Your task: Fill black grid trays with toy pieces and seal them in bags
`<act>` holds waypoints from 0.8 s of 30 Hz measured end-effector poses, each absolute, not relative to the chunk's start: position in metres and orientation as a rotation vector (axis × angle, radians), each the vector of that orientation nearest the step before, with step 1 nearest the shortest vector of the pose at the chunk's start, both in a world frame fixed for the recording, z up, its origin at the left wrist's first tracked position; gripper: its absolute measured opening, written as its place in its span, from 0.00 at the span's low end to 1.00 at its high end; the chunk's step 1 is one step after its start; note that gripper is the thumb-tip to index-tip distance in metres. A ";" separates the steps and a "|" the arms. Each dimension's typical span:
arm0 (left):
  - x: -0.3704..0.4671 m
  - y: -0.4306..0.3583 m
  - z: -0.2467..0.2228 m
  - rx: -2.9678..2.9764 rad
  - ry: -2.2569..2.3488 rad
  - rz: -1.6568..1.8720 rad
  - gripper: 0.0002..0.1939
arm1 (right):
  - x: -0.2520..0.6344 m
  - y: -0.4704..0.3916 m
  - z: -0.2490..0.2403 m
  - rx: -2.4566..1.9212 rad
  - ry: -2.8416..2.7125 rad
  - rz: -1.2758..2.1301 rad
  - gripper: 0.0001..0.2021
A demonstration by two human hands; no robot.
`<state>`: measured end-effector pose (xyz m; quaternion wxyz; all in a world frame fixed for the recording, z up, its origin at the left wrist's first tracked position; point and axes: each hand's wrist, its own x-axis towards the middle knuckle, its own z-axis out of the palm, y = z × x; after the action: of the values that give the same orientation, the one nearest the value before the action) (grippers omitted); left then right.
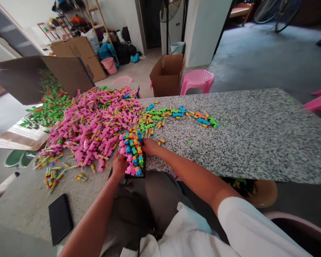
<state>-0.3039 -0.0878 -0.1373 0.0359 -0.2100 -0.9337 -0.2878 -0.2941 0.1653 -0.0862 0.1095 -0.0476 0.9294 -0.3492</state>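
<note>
In front of my body a black tray holds rows of small pink, blue, green and orange plastic toy pieces, packed closely together. My left hand is closed around the tray's left side, its fingertips partly hidden by pink pieces. At the tray's upper right side, my right hand has its fingers curled in against the pieces. Whatever lies between those fingers is too small to make out. A large heap of pink toy pieces spreads beyond my left hand. Loose green pieces and yellow-and-red sticks lie past the tray.
More blue, orange and green pieces lie on the speckled stone tabletop. A black phone rests at left. Green pieces spill from a tipped cardboard box. Behind the table stand another carton and a pink stool.
</note>
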 end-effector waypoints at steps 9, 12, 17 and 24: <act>-0.303 -0.086 -0.134 -0.657 -2.869 -0.825 0.13 | -0.296 0.168 -0.086 -0.037 2.735 -1.108 0.15; -0.302 -0.086 -0.133 -0.650 -2.882 -0.805 0.13 | -0.297 0.169 -0.086 -0.062 2.750 -1.053 0.15; -0.302 -0.085 -0.132 -0.678 -2.855 -0.837 0.13 | -0.294 0.165 -0.087 -0.101 2.833 -0.967 0.18; -0.302 -0.086 -0.133 -0.675 -2.888 -0.834 0.14 | -0.291 0.164 -0.090 -0.163 2.879 -0.921 0.17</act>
<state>-0.3024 -0.0864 -0.1329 0.0304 -0.2191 -0.9369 -0.2706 -0.2911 0.1643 -0.0896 0.0574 -0.0539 0.9495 -0.3039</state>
